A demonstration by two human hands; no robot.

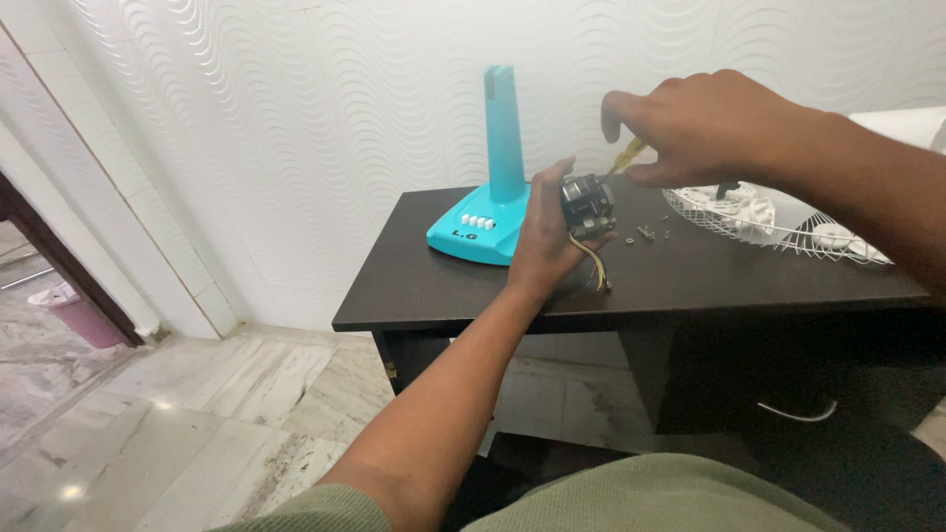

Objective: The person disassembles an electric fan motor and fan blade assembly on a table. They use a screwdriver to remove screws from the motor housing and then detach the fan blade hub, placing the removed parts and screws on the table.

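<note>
My left hand (545, 232) grips a small dark fan motor (587, 205) just above the dark wooden table (443, 286); yellow and dark wires (594, 268) hang from it onto the tabletop. My right hand (700, 123) holds a screwdriver with a yellow handle (628, 155), its tip pointing down at the motor's top right. A turquoise fan stand (498, 187) with white buttons on its base sits at the table's back left, just left of my left hand.
A white wire fan guard (778, 222) with white blades lies on the table's right side. A few small screws (648, 233) lie by the motor. A drawer with a metal handle (798, 412) is below. A pink bin (84, 315) stands at far left on the marble floor.
</note>
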